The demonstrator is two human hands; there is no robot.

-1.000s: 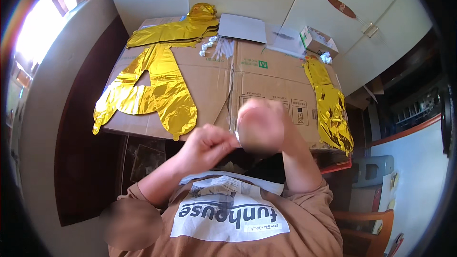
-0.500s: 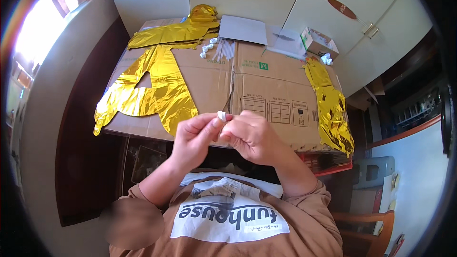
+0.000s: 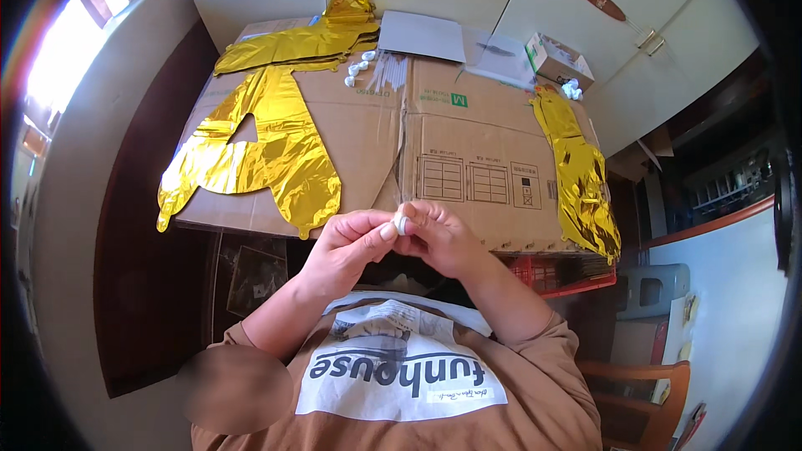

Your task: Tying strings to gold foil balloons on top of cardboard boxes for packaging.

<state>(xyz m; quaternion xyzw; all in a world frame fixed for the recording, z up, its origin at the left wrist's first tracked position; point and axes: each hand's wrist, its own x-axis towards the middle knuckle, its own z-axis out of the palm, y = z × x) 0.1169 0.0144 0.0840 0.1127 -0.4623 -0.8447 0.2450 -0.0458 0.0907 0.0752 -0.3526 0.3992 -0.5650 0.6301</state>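
Note:
Both my hands meet in front of my chest, at the near edge of the flattened cardboard box (image 3: 468,142). My left hand (image 3: 347,246) and my right hand (image 3: 443,238) pinch a small white roll (image 3: 402,224) between their fingertips. A flat gold foil balloon (image 3: 259,159) shaped like a letter lies on the cardboard to my left. Another gold foil balloon (image 3: 581,175) lies along the cardboard's right edge. A third gold foil balloon (image 3: 292,42) rests at the far left.
Small white pieces (image 3: 359,71) lie near the far middle of the cardboard, beside white sheets of paper (image 3: 426,33). A small open box (image 3: 555,54) stands at the far right. White cabinet doors (image 3: 585,0) rise behind. A wooden chair (image 3: 647,392) is at my lower right.
My hands have dropped from a raised, blurred position and come together. The small white roll now shows between the fingertips of both hands.

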